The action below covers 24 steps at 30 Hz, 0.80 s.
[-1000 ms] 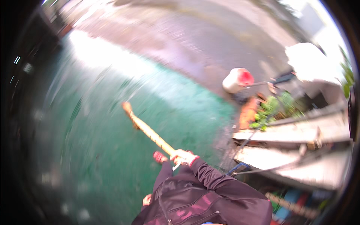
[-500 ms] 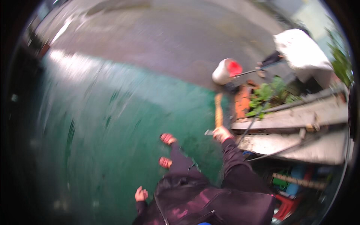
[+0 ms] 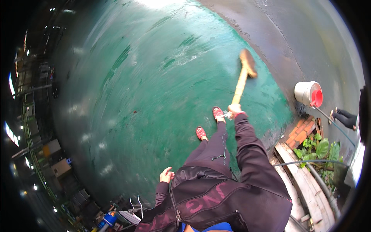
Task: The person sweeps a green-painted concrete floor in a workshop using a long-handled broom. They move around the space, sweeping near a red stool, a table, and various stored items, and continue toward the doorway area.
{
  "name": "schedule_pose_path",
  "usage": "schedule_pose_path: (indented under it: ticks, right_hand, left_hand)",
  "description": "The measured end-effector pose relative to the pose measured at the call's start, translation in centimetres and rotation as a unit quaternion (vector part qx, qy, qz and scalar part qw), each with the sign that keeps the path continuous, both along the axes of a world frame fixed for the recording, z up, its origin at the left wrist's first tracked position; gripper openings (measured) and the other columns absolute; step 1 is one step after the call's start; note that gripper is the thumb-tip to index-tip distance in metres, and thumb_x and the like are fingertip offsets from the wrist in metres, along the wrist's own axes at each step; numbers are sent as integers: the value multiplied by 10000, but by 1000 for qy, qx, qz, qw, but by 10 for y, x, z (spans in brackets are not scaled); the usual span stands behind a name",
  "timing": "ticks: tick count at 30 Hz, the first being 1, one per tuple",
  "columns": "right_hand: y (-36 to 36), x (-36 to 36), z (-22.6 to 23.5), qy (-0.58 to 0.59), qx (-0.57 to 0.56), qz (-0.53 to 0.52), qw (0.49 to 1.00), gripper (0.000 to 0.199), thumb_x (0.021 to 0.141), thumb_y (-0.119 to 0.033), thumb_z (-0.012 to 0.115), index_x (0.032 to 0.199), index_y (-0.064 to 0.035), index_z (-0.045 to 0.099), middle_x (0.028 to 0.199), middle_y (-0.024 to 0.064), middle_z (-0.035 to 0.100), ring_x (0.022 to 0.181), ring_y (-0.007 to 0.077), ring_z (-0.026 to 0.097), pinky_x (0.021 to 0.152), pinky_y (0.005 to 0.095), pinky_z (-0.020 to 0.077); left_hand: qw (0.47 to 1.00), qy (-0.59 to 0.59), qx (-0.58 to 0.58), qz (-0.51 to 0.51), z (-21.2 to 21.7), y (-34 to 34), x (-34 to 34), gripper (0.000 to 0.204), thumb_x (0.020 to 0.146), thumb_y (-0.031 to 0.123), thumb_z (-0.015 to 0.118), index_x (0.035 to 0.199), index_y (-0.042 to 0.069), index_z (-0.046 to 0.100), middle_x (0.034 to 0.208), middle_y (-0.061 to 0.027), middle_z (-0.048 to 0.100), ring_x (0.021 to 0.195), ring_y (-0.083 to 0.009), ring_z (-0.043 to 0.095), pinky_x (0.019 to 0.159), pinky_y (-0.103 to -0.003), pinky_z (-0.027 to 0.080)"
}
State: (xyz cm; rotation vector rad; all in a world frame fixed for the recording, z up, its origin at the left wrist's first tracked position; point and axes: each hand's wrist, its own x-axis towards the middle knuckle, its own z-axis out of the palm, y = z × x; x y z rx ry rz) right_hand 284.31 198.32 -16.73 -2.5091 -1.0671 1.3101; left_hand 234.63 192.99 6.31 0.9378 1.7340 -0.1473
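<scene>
My right hand [image 3: 234,110] is closed around the handle end of a broom [image 3: 240,87], which has a yellow body and a wide brown end, blurred by motion. The broom reaches away from me over the green floor [image 3: 154,104]; whether its end touches the floor I cannot tell. A small whitish strip [image 3: 225,115] sticks out beside that hand. My left hand [image 3: 167,175] hangs by my hip, holding nothing, its fingers loosely apart. Both my feet, in red sandals [image 3: 201,133], stand on the green floor near the broom.
Right of the floor's edge stands a white bucket [image 3: 303,92] with a red container [image 3: 317,98] at its mouth. Nearby are orange bricks [image 3: 303,129], leafy plants [image 3: 320,149], wooden planks [image 3: 309,185] and a hose [image 3: 336,126]. Another person's legs [image 3: 345,118] show at far right.
My view has turned right, so the bucket and plants appear farther right. The broom has swung, and its wide brown end now shows. The other person's white covering has mostly left view.
</scene>
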Motion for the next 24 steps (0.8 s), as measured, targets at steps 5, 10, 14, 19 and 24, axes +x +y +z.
schedule_pose_path:
  ticks: [5, 10, 14, 19, 24]
  right_hand:
    - [96, -106, 40, 280, -67, -212, 934, 194, 637, -144, 536, 717, 32, 540, 579, 128, 538, 515, 211, 544, 447, 300, 434]
    - [162, -123, 107, 720, -108, -344, 593, 132, 697, -54, 503, 791, 16, 442, 472, 7, 366, 354, 112, 355, 376, 223, 352]
    - [143, -176, 161, 715, -94, -306, 622, 100, 711, -92, 494, 771, -20, 459, 545, 1, 411, 459, 93, 401, 447, 198, 374]
    - [82, -236, 230, 618, -14, -340, 709, 55, 758, -103, 459, 784, -56, 466, 586, 9, 478, 463, 87, 459, 402, 195, 391]
    - [45, -253, 307, 596, -106, -238, 759, 233, 771, -252, 504, 880, -51, 459, 615, 27, 467, 512, 128, 478, 460, 253, 417]
  left_hand:
    - [997, -59, 45, 6, -4, -21, 16, 341, 773, 25, 447, 1110, 72, 472, 769, -47, 582, 671, -81, 529, 596, -207, 433]
    - [910, -162, -46, 378, 10, 18, 44, 354, 772, 201, 535, 1083, 45, 473, 838, -80, 578, 714, -163, 559, 649, -259, 454]
    - [855, -344, -61, 383, 13, 107, 80, 519, 819, 433, 387, 1199, 81, 355, 1129, -113, 464, 1031, -200, 430, 869, -353, 347]
    - [868, -430, -126, 212, -16, 175, 155, 325, 725, 242, 551, 983, 51, 498, 911, -79, 555, 857, -170, 519, 730, -368, 427]
    - [728, -507, -313, 341, -84, 154, 168, 139, 696, 144, 531, 745, 14, 527, 725, -112, 574, 578, -198, 545, 530, -276, 461]
